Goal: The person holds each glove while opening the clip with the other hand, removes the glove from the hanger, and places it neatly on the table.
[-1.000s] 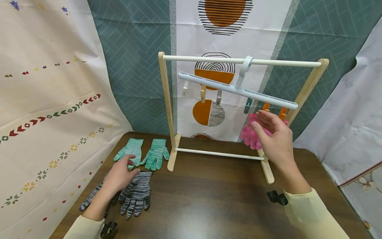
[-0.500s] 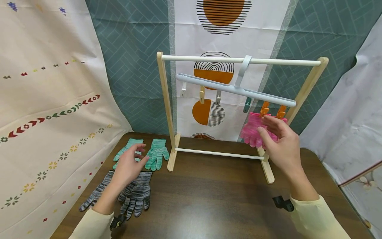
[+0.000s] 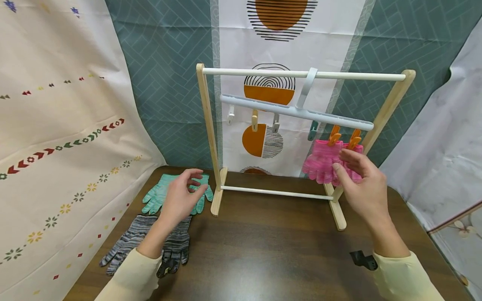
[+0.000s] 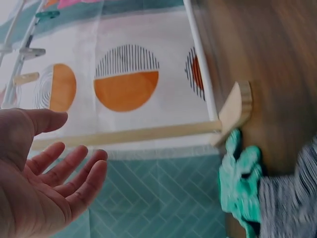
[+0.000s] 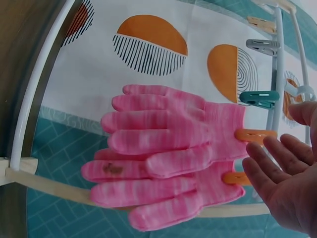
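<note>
Pink gloves (image 5: pixel 183 134) hang by orange clips (image 5: pixel 255 135) on the hanger (image 3: pixel 278 108). Right hand (image 3: pixel 363 184), loosely open and empty, has backed off: clips alone carry the pair. Left hand (image 3: pixel 180 194), relaxed, empty, has shifted rackward; mint gloves (image 3: pixel 162 190) and grey gloves (image 3: pixel 129 238) lie unclipped on the worktop (image 3: pixel 256 242).

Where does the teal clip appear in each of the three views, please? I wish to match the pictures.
Head: the teal clip hangs right of centre under the hanger, left of the orange clips on the pink gloves.
Left wrist: teal clip near the top left corner.
Right wrist: teal clip in the right part, above the orange clips.
Shared landmark: the grey clip, its neighbour along the hanger.
</note>
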Motion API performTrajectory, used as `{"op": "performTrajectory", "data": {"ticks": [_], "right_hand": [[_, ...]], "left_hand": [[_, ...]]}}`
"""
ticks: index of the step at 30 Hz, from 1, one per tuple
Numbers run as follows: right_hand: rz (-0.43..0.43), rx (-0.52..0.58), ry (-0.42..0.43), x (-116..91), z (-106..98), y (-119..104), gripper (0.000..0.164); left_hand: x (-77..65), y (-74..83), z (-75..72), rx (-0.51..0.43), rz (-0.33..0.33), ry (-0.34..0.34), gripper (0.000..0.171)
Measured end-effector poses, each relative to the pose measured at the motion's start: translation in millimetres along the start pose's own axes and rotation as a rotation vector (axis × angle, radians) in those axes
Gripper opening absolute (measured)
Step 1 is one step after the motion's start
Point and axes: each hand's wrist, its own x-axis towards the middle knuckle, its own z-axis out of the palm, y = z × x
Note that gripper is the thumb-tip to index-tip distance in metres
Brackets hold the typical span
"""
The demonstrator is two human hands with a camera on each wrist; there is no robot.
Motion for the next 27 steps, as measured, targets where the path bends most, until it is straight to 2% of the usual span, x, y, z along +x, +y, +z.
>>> {"op": "performTrajectory", "data": {"ticks": [5,11,20,27], "right_hand": [[-0.007,-0.016,0.020,-1,-3,5,0.041],[-0.028,-0.015,0.042,1,-6,11,0.042],[-0.030,-0.036,0.057,9,-9,16,0.045],[-0.039,-0.020,0.039,22,-5,13,0.048]], "left_hand": [[9.3,14.1,13.3,-0.056,0.003,-0.036,0.039],[19.5,29.0,29.5,-0.126,0.046,-0.066,0.039],[31.0,45.1,53.4,-0.122,0.097,-0.086,0.039],[36.5,57.0,67.8,-0.141,0.091,-0.116,0.040]]}}
